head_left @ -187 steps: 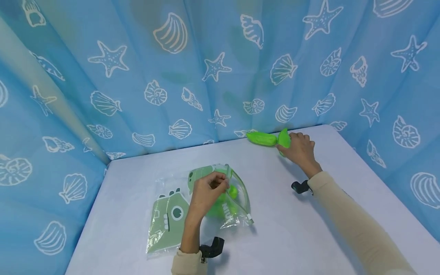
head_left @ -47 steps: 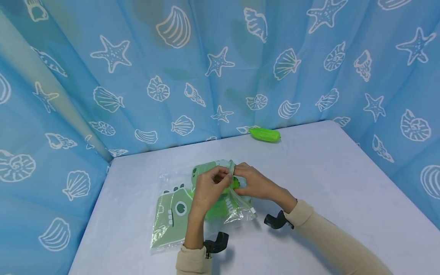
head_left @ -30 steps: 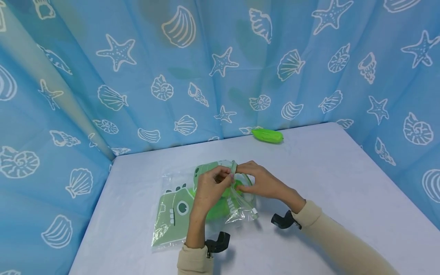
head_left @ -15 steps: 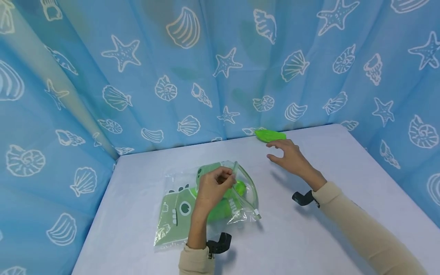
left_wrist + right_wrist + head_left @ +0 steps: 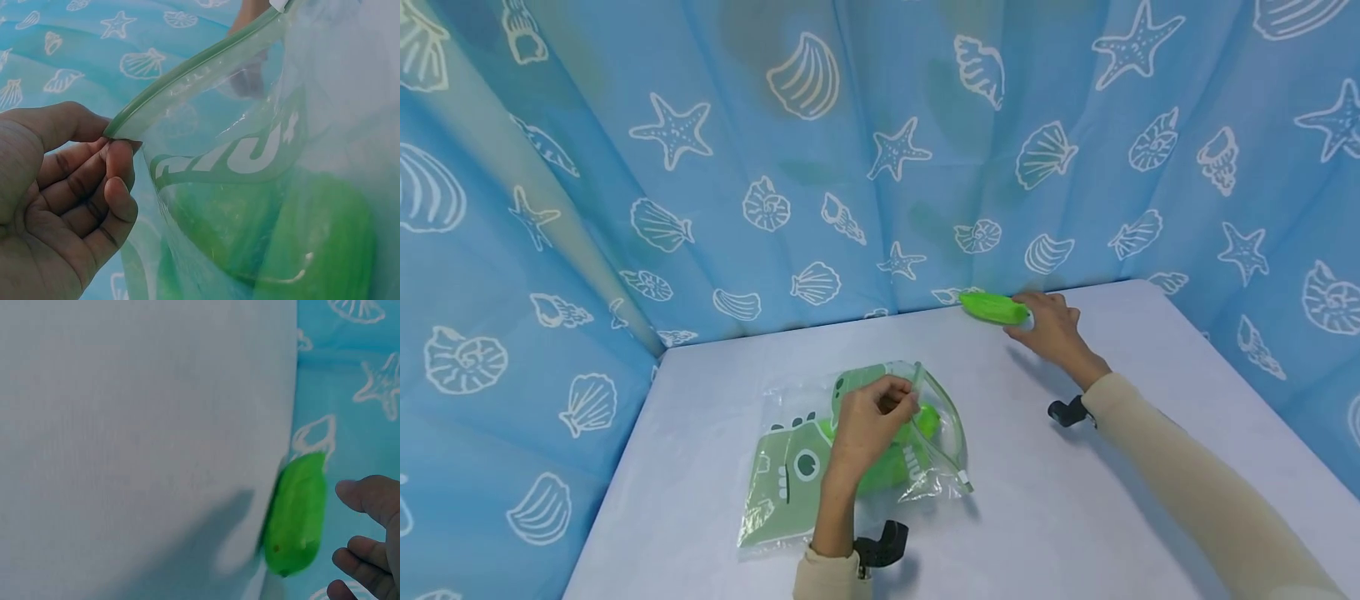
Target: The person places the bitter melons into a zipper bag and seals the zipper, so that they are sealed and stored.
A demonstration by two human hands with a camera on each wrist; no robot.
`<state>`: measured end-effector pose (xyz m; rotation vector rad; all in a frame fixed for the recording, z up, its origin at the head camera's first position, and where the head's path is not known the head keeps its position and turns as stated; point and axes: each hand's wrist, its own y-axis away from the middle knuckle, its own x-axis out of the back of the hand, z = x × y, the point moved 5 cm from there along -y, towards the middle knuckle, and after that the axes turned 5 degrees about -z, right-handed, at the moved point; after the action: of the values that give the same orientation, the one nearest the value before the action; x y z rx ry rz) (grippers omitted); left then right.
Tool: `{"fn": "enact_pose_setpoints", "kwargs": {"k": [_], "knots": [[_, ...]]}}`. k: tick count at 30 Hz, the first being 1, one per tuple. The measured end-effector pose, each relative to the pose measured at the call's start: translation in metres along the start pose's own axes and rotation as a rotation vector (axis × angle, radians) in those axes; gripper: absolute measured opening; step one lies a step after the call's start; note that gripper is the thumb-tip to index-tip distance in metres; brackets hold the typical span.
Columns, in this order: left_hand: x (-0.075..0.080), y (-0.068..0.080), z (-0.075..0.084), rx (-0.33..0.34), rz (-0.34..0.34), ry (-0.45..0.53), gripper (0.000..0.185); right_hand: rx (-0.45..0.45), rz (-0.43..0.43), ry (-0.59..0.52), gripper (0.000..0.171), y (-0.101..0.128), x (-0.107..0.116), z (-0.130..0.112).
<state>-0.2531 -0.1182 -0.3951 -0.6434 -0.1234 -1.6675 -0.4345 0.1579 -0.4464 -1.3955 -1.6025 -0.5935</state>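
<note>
— So, where are your hands right now?

— My left hand point(image 5: 871, 417) pinches the zip rim of the bag point(image 5: 790, 467), thumb against curled fingers, and lifts that edge so the mouth gapes toward the right. The bag lies flat on the table point(image 5: 1075, 517) near me, with green pieces already showing through the clear plastic. My right hand point(image 5: 1051, 327) is out at the far edge, fingers spread and loosely bent, right beside the pod point(image 5: 992, 306). From the head view the fingertips seem to meet its right end; the wrist view shows a small gap, so I can't tell whether I touch it yet. It grips nothing so far.

— How does the pod lie?

— Flat on the table, tight against the curtain point(image 5: 880, 167). Its long axis runs left to right along that far edge, one tip toward my right hand, the other pointing left.

— What makes this step go well?

— I judge it best to close thumb and fingers across the middle of the pod, not at the tip, since it looks smooth and could squirt away against the cloth. I'd draw it clear of the curtain before lifting, so no fabric gets caught. Meanwhile the left hand should keep the rim raised and the mouth wide; if it sags, the opening collapses. Bringing the pod in lengthwise, tip first, should suit the narrow mouth.
</note>
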Motion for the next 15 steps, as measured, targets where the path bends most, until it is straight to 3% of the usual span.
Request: {"fn": "enact_pose_setpoints", "kwargs": {"k": [10,15], "knots": [[0.0,0.001,-0.005,0.019,-0.008,0.005,0.014,-0.097,-0.074,-0.025,0.071,-0.02,-0.016,0.024],[0.003,0.0,-0.005,0.026,-0.004,0.002,0.015,-0.084,-0.046,-0.03,0.06,-0.03,-0.019,0.027]]}}
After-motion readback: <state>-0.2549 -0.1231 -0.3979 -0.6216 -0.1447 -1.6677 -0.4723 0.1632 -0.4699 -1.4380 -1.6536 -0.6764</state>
